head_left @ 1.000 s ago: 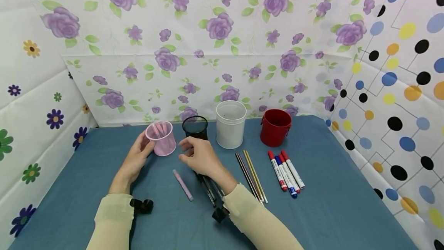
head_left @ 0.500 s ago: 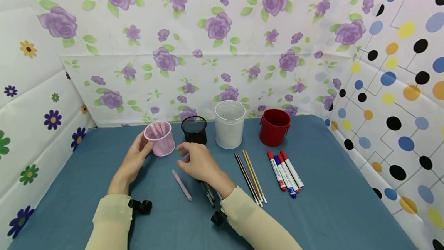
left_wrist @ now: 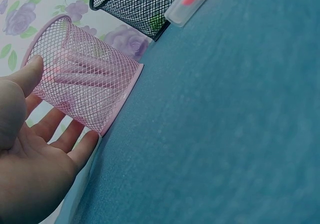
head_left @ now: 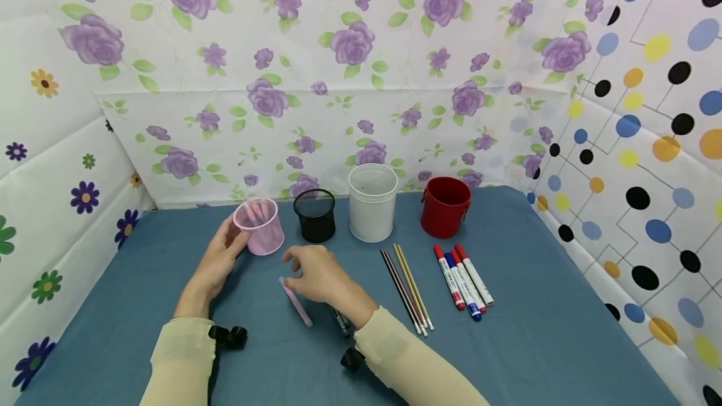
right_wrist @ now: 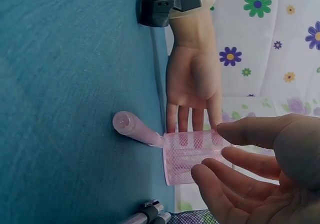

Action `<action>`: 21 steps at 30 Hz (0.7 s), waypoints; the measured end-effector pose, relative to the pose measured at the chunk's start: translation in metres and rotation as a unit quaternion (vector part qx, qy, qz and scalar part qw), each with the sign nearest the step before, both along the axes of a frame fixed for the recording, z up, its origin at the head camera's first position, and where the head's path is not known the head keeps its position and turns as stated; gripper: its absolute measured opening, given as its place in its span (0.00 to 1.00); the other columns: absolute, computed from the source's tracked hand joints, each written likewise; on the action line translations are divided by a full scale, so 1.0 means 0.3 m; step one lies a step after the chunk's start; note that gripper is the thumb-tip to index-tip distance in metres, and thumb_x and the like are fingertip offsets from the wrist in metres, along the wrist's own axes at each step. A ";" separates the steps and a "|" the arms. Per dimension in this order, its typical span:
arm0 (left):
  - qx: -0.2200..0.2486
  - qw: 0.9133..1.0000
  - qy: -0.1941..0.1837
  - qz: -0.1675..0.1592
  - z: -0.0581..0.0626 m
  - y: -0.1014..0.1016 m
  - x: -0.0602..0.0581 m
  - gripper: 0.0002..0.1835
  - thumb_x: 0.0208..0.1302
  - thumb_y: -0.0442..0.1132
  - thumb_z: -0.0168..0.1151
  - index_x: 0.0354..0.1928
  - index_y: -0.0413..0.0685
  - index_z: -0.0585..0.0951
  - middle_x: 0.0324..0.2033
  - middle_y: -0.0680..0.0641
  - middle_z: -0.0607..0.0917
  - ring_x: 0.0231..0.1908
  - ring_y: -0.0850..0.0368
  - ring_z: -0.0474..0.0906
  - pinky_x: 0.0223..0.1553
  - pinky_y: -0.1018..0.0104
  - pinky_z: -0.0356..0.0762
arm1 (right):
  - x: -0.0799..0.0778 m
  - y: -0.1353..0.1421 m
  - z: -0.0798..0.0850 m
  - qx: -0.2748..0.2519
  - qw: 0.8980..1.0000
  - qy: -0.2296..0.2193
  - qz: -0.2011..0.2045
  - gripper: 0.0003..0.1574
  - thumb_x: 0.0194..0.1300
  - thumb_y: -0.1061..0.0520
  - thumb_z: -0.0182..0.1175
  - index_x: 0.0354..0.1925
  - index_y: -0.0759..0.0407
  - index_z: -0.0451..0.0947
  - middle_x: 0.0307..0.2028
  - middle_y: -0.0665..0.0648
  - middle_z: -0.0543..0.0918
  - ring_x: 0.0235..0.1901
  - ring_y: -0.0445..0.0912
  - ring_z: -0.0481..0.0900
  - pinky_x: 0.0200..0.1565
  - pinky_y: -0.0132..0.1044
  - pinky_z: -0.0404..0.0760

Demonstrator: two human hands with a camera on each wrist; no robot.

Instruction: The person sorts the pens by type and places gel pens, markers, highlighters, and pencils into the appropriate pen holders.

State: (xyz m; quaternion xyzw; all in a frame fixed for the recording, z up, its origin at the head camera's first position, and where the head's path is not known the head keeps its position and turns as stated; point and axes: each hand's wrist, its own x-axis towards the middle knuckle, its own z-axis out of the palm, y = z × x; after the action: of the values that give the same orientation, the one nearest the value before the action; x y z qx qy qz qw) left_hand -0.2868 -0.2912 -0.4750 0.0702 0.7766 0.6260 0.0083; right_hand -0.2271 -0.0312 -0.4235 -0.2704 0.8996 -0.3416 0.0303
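Note:
My left hand [head_left: 219, 262] holds a pink mesh pen cup [head_left: 265, 238] at its left side, with the thumb near the rim and the fingers round the far side. Several pink pens [left_wrist: 90, 71] show through the mesh of the upright cup. A single pink pen [head_left: 299, 309] lies on the blue cloth in front of it. Just over that pen's far end hovers my right hand [head_left: 320, 275], fingers loosely bent and apart, holding nothing. In the right wrist view, the pen [right_wrist: 135, 128] lies apart from the fingertips [right_wrist: 200, 171].
A black mesh cup [head_left: 317, 221], a white bin [head_left: 372, 213] and a red bucket [head_left: 444, 208] stand along the back. Black pens [head_left: 340, 323] lie partly under my right hand. Pencils [head_left: 407, 290] and whiteboard markers [head_left: 459, 284] lie further right.
My right hand has drawn back from in front of the black cup and come down nearer the loose pink pen. My left hand keeps its hold on the pink cup.

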 end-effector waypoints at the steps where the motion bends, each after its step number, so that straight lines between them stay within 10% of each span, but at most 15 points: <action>1: 0.000 1.000 -0.001 0.000 0.000 0.000 0.001 0.43 0.84 0.52 0.54 0.87 0.51 0.43 0.83 0.37 0.52 0.82 0.39 0.48 0.79 0.36 0.49 | 0.001 -0.002 -0.001 0.007 1.000 0.000 0.003 0.20 0.71 0.56 0.72 0.60 0.56 0.85 0.45 0.57 0.88 0.32 0.39 0.81 0.34 0.30 0.80; 14: -0.001 1.000 -0.001 0.001 -0.003 0.000 -0.003 0.43 0.84 0.51 0.54 0.87 0.52 0.43 0.83 0.36 0.52 0.82 0.38 0.48 0.79 0.35 0.49 | 0.032 -0.031 -0.030 0.093 0.995 -0.032 -0.003 0.25 0.70 0.55 0.74 0.62 0.56 0.83 0.32 0.48 0.84 0.24 0.37 0.76 0.27 0.30 0.76; 21: 0.002 1.000 -0.003 0.001 -0.003 0.000 -0.007 0.43 0.84 0.51 0.54 0.88 0.54 0.43 0.84 0.37 0.51 0.82 0.38 0.46 0.79 0.36 0.48 | 0.050 -0.048 -0.044 0.120 0.992 -0.026 -0.019 0.25 0.68 0.54 0.75 0.61 0.56 0.83 0.41 0.53 0.88 0.27 0.37 0.79 0.30 0.29 0.79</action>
State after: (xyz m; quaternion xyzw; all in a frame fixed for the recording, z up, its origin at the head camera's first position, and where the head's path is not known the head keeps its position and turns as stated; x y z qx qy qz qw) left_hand -0.2890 -0.2911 -0.4761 0.0672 0.7756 0.6276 0.0100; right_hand -0.2122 -0.0457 -0.4367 -0.2388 0.9380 -0.2382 0.0796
